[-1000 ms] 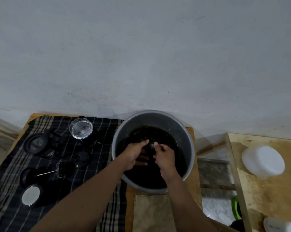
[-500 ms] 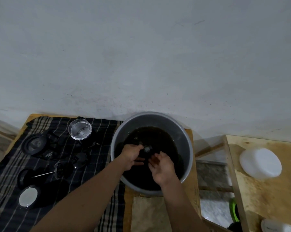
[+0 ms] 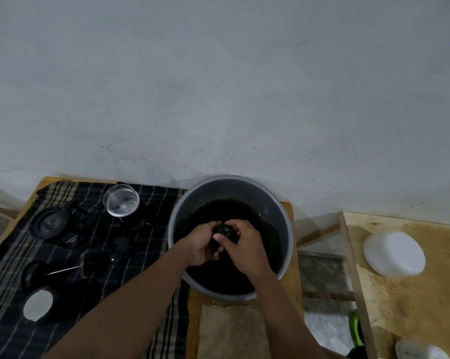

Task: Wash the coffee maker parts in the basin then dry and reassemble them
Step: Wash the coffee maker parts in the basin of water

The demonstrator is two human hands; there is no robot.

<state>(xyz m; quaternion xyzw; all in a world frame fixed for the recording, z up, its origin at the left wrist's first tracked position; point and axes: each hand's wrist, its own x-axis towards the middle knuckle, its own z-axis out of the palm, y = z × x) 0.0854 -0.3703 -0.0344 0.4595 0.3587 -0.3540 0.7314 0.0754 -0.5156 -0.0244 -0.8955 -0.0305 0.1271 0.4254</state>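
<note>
On the striped cloth (image 3: pixel 8 332) at the left, black parts lie beside a clear glass cup (image 3: pixel 121 200). Over the grey basin (image 3: pixel 283 224) of dark water, the left hand (image 3: pixel 200 246) cups a small dark part (image 3: pixel 221 230); the right hand (image 3: pixel 245 248) pinches it too, fingers curled.

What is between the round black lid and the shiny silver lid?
The head view shows a black plunger with a thin metal rod lying there on the striped cloth.
</note>
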